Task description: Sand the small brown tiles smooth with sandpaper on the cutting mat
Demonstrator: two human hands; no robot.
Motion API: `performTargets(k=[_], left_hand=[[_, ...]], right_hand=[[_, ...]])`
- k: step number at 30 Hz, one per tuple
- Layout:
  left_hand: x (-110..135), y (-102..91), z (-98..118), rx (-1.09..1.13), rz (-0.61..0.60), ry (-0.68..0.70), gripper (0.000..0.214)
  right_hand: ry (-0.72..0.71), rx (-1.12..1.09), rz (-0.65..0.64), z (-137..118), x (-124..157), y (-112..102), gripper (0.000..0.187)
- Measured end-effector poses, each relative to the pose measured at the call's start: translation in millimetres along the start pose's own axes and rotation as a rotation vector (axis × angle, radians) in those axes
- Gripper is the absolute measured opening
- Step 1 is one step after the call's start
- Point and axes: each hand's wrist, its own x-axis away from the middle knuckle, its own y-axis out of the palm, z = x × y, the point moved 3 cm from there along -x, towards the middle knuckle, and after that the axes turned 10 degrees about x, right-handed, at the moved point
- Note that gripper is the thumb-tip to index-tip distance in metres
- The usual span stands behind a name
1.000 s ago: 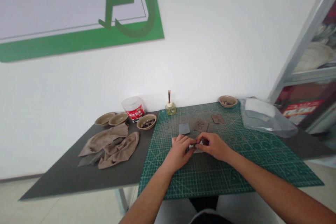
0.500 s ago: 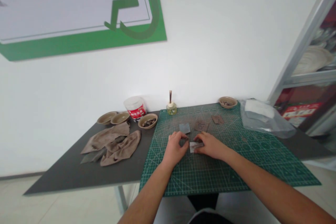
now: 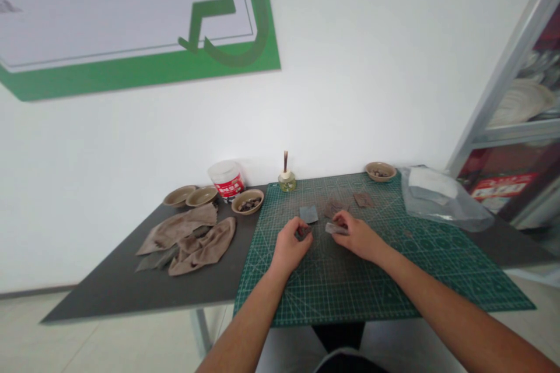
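A: What is being handled on the cutting mat (image 3: 394,280)?

B: Two small pieces. A small dark piece (image 3: 303,232) is pinched in the curled fingers of the left hand (image 3: 291,245), and a pale grey slip (image 3: 336,228) is gripped between thumb and fingers of the right hand (image 3: 356,236). Both hands are closed on their pieces, and both are held just above the mat, near the middle of the desk's (image 3: 122,285) width and toward its far half.

A: Which step is judged to be in hand?

B: The two pieces are held apart, each in its own hand, so a separating or sorting step is judged to be under way. What the pieces are made of cannot be told; they are too small.

A: What is called for by the next move?

B: A steady pinch on both, since the pieces look thin and light, and care that neither is dropped among the loose squares nearby.

A: What lies around the hands?

B: A grey square (image 3: 308,214) is seen just beyond the left hand, and brownish squares (image 3: 332,208) just beyond the right. A small bottle (image 3: 286,180) stands at the mat's far edge, a bowl (image 3: 380,171) near its far right corner. Crumpled cloths (image 3: 192,239) and a bowl of dark bits (image 3: 247,201) lie toward the desk's left side.
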Motion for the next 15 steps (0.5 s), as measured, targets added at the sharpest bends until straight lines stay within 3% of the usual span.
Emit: performTargets(k=[5,9,13,15], left_hand=[[1.6,2.8,3.4,0.030,-0.041,0.002,0.012],[1.9,3.7,2.8,0.054,-0.073,-0.008,0.014],[1.8,2.9,3.1,0.069,-0.092,0.000,0.019],[1.6,2.7,4.4,0.095,-0.099,0.014,0.023]], right_hand=[[-0.024,-0.011,0.016,4.2,-0.2,-0.3,0.026],[0.005,-0.019,0.035,4.5,-0.2,-0.6,0.041],[0.025,-0.044,-0.046,4.8,-0.6,0.9,0.025],[0.045,-0.094,-0.012,4.0,-2.4,-1.9,0.030]])
